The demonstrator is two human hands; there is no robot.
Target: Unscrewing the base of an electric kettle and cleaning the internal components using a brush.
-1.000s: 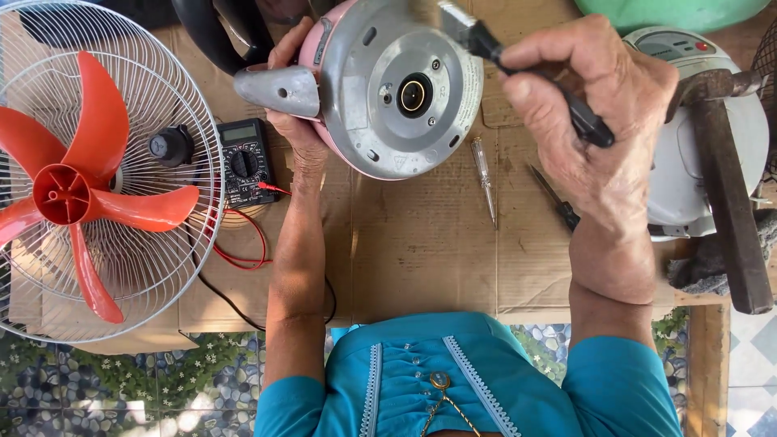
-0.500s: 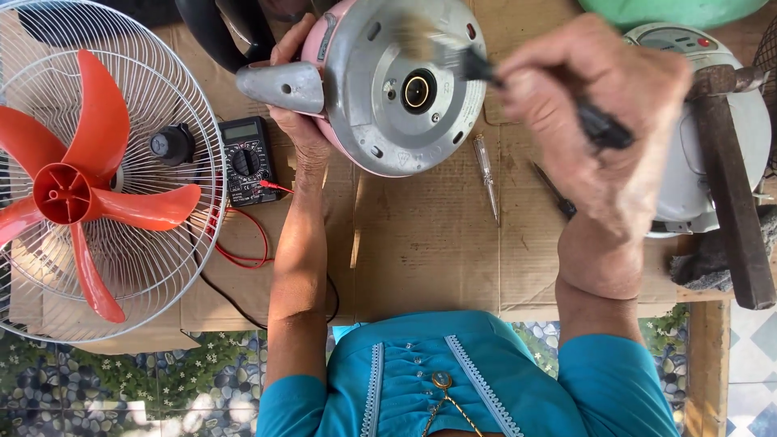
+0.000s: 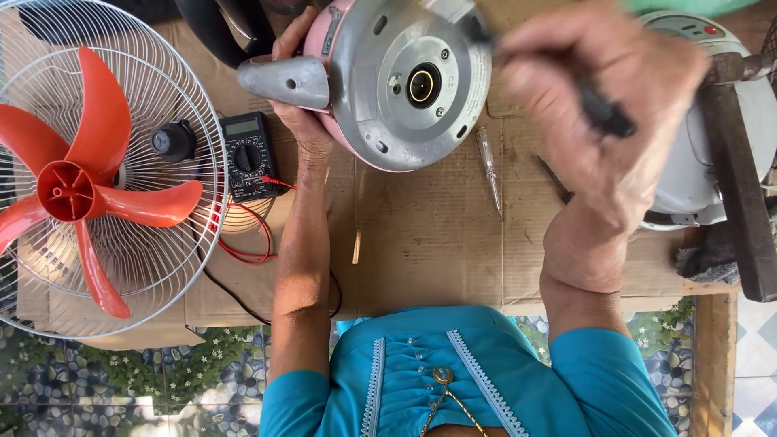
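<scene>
From the head view, the left hand (image 3: pixel 295 121) wraps its grip around a pink electric kettle (image 3: pixel 380 77), held tipped with its grey round base up over the cardboard-covered surface (image 3: pixel 429 235). The right hand (image 3: pixel 607 113) — blurred — pinches a dark-handled screwdriver (image 3: pixel 599 109) at the base's rim; a black multimeter (image 3: pixel 247 158) lies just left.

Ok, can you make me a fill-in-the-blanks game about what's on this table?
1. The left hand holds a pink and silver ____ with its underside turned up.
2. The fan blades inside the white wire cage are coloured ____.
3. The right hand grips a tool with a ____ handle.
4. The black multimeter lies between the kettle and the ____.

Missing words: kettle; red; black; fan
</scene>
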